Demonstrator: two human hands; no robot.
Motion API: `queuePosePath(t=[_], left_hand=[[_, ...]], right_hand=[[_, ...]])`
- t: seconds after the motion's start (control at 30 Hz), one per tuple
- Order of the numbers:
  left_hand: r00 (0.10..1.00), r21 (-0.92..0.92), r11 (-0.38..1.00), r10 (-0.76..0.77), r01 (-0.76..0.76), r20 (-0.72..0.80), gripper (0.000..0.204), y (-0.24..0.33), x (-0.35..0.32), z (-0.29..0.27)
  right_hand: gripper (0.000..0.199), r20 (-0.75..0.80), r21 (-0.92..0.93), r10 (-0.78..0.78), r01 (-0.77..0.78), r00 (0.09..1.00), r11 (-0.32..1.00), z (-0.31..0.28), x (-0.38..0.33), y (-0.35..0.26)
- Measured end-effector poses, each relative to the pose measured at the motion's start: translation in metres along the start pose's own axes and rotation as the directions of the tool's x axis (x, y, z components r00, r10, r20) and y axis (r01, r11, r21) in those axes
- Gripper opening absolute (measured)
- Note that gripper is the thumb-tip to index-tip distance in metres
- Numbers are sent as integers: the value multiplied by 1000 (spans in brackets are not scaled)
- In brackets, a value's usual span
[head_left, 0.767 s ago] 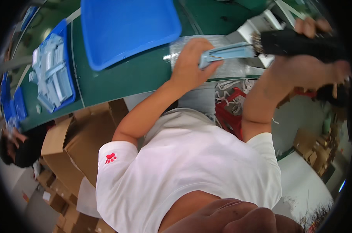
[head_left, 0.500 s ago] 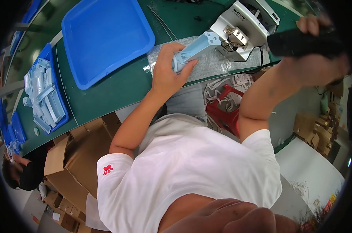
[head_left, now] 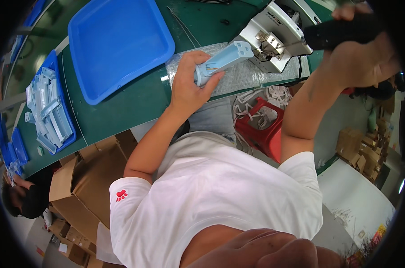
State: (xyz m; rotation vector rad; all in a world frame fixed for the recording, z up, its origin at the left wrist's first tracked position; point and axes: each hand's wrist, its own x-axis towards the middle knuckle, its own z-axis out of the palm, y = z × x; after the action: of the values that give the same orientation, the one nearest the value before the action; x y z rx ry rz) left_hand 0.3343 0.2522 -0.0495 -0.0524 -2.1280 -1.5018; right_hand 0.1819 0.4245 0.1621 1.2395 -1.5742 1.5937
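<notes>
The left hand point(head_left: 190, 82) is grasping the light-blue housing point(head_left: 225, 60) above the table point(head_left: 126, 99), its long axis slanting rightward to the silver machine point(head_left: 261, 24), while the right hand point(head_left: 365, 62) is gripping the black tool point(head_left: 338, 32), well apart, to the right of the housing's free end.

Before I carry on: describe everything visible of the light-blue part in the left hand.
The light-blue part is long, apparently plastic, with small openings in its far end face and something thin and brass-coloured in its side recess. The left hand grips its rounded near end, partly hiding it. It is held slanting above the clear sheet, far end toward the silver machine.
</notes>
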Motion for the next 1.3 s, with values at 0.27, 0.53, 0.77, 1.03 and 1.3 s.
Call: queuePosePath(t=[0.27, 0.53, 0.77, 1.03, 1.3], left_hand=[[996, 23, 996, 85, -85, -29, 45, -3, -1, -1], [997, -9, 998, 60, -60, -42, 44, 0, -1, -1], [994, 17, 996, 89, -88, -67, 44, -1, 0, -1], [991, 28, 994, 111, -109, -72, 44, -1, 0, -1], [989, 25, 992, 127, -126, -74, 46, -3, -3, -1]], right_hand=[[75, 2, 710, 434, -307, 901, 633, -30, -8, -5], [78, -187, 313, 361, -293, 914, 903, 16, -8, 13], [84, -213, 260, 357, -299, 909, 918, 4, -15, 20], [72, -221, 286, 349, -282, 911, 916, 3, -19, 15], [65, -178, 353, 357, -279, 917, 893, 5, -26, 12]])
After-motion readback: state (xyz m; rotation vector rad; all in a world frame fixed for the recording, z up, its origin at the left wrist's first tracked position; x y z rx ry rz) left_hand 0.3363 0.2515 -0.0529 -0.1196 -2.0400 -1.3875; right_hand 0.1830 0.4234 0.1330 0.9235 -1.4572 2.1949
